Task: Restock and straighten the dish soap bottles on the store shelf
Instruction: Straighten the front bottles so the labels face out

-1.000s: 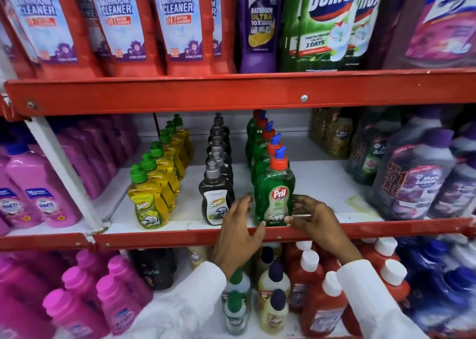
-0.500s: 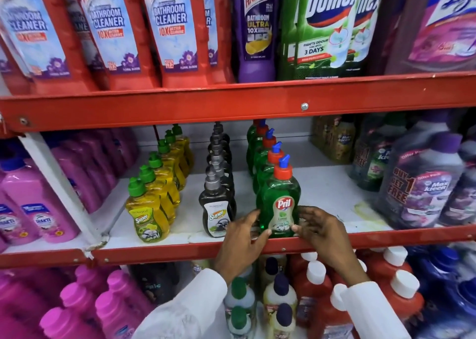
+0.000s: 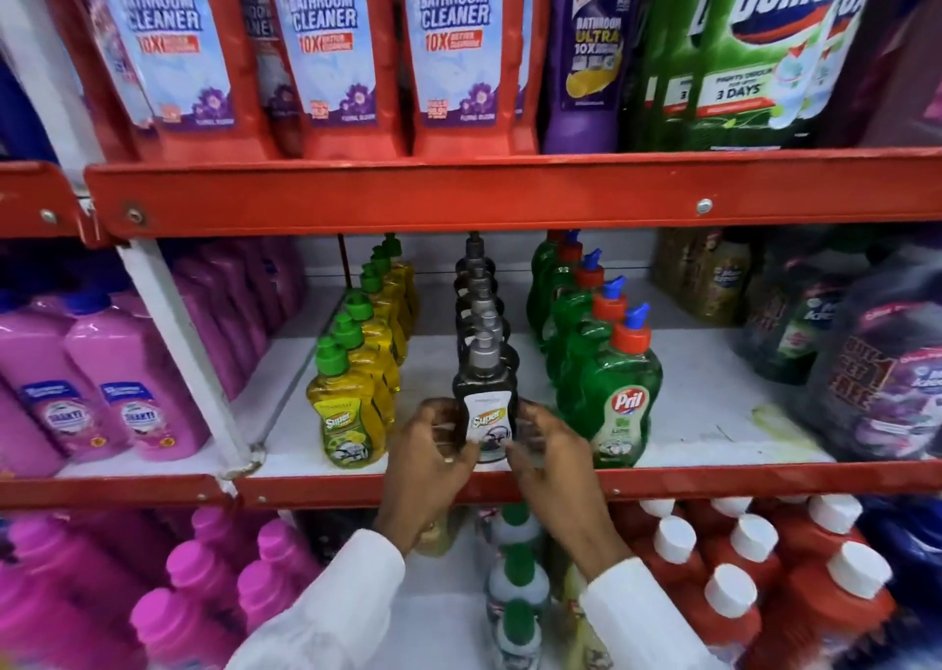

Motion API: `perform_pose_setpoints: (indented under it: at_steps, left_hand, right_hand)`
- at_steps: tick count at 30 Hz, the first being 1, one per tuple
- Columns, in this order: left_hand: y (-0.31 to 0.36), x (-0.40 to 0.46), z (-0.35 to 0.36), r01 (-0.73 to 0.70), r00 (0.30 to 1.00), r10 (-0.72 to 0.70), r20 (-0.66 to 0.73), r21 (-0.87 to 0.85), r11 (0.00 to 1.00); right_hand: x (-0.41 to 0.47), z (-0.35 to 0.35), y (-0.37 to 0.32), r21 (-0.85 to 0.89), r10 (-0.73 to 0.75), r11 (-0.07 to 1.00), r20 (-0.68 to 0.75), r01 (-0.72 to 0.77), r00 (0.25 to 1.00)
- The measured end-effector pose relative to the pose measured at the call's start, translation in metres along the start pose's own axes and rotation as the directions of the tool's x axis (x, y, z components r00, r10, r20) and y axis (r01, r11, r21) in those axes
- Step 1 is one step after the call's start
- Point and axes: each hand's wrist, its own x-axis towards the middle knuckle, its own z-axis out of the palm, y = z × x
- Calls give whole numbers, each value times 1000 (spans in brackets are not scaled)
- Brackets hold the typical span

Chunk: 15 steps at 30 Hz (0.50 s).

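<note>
Three rows of dish soap bottles stand on the white middle shelf (image 3: 713, 414). The front black Super bottle (image 3: 487, 404) with a grey cap is gripped at its base from both sides: my left hand (image 3: 433, 458) on its left, my right hand (image 3: 553, 458) on its right. To the left stands the yellow Super bottle (image 3: 346, 414) with a green cap, heading its row. On the right the green Pril bottle (image 3: 619, 399) with an orange and blue cap heads the third row. Each row runs back toward the shelf's rear.
A red shelf lip (image 3: 713, 481) runs along the front edge. Pink bottles (image 3: 132, 389) fill the left bay, dark purple jugs (image 3: 877, 384) the right. Tall cleaner bottles (image 3: 459, 47) stand above. Red white-capped bottles (image 3: 739, 583) and small green-capped ones (image 3: 515, 567) are below.
Both hands left the green Pril bottle and shifted left onto the front black Super bottle. The view moved closer and slightly left.
</note>
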Motion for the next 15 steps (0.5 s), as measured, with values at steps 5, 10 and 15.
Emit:
perform_pose_setpoints:
  at_steps: [5, 10, 15]
  left_hand:
    - [-6, 4, -5, -83, 996, 82, 45, 28, 996]
    - [-10, 2, -7, -65, 992, 71, 104, -62, 996]
    - [-7, 3, -10, -56, 987, 75, 141, -129, 990]
  right_hand:
    - [8, -7, 1, -41, 48, 998, 17, -47, 999]
    - [2, -6, 3, -49, 75, 996, 2, -75, 997]
    - [-2, -1, 2, -30, 113, 993, -82, -116, 990]
